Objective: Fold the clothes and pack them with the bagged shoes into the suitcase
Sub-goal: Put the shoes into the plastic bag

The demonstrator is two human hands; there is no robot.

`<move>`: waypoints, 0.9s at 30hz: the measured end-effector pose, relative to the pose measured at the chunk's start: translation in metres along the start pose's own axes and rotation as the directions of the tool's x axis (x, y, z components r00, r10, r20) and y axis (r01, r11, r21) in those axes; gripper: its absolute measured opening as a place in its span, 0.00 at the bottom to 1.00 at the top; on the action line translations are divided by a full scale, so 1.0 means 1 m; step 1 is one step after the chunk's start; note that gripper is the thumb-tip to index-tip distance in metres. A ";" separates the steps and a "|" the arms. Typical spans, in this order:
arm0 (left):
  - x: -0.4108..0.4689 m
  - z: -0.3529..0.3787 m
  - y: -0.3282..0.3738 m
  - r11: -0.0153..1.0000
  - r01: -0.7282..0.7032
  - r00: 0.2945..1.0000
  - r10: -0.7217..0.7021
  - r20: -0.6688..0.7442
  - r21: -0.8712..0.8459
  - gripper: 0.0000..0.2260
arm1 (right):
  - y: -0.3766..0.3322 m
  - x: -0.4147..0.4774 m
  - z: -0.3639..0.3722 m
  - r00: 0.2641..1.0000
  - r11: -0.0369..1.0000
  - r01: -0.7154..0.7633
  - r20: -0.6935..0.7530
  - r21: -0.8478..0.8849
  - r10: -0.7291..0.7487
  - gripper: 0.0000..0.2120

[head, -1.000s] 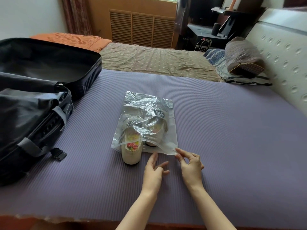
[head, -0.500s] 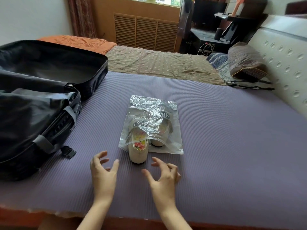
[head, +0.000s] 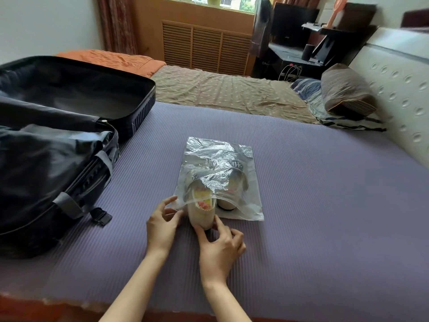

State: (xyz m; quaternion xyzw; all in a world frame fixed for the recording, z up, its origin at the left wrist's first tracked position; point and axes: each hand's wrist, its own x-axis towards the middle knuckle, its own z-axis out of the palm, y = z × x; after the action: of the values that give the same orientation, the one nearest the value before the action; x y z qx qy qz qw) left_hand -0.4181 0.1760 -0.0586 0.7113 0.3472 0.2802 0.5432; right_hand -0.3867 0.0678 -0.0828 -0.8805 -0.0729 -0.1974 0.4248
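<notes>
- Shoe (head: 201, 217), rounded cream heel out, lies in crinkled clear bag (head: 220, 163) on ribbed purple mat (head: 325, 205).
- Left hand (head: 161, 225) pinches bag's rim; right hand (head: 220, 245) grips heel.

The plastic bag (head: 220, 173) is clear, glossy and crinkled; the purple mat (head: 325, 205) is matt and finely ribbed; the suitcase (head: 58, 126) has black cloth lining.
</notes>
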 end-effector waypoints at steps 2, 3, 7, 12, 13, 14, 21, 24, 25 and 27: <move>0.003 0.004 0.000 1.000 -0.001 0.999 0.000 -0.048 -0.017 0.15 | -0.005 0.006 0.000 1.000 0.999 -0.012 -0.014 0.037 0.012 0.28; 0.004 0.007 0.001 0.999 -0.001 0.999 -0.001 -0.052 -0.032 0.15 | -0.009 0.010 0.000 1.000 0.998 -0.021 -0.020 0.058 0.022 0.29; 0.006 0.008 -0.006 0.998 -0.007 0.999 0.005 -0.031 -0.064 0.16 | -0.014 0.019 0.007 0.993 0.974 -0.121 0.007 0.190 0.122 0.25; 0.002 0.006 -0.015 0.996 -0.002 1.000 0.002 -0.006 -0.089 0.17 | -0.018 0.014 0.019 0.977 0.950 -0.205 -0.014 0.236 0.214 0.22; 0.001 0.006 -0.015 0.993 0.009 1.000 -0.008 0.003 -0.118 0.17 | -0.020 0.015 0.023 0.974 0.948 -0.210 -0.032 0.239 0.224 0.21; 0.000 0.005 -0.015 0.990 0.012 1.000 -0.011 0.009 -0.140 0.17 | -0.023 0.018 0.027 0.971 0.948 -0.212 -0.056 0.238 0.231 0.21; -0.002 0.003 -0.017 0.984 0.022 1.000 -0.019 0.020 -0.179 0.16 | -0.031 0.027 0.057 0.972 0.970 -0.227 -0.040 0.092 0.231 0.21; -0.002 0.003 -0.022 0.964 0.064 0.997 -0.053 0.050 -0.257 0.15 | -0.018 0.014 0.043 0.977 0.979 -0.176 -0.100 0.103 0.186 0.23; -0.002 0.003 -0.025 0.959 0.068 0.997 -0.056 0.054 -0.276 0.15 | -0.012 0.013 0.037 0.971 0.976 -0.189 -0.127 0.112 0.203 0.23; -0.001 0.004 -0.027 0.954 0.063 0.997 -0.050 0.051 -0.292 0.14 | -0.003 0.016 0.024 0.948 0.959 -0.258 -0.164 0.114 0.274 0.24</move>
State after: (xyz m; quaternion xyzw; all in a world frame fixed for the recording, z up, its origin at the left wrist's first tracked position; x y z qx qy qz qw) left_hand -0.4210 0.1772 -0.0860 0.6183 0.3103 0.2978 0.6578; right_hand -0.3660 0.0879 -0.0877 -0.8407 0.0759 -0.2127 0.4922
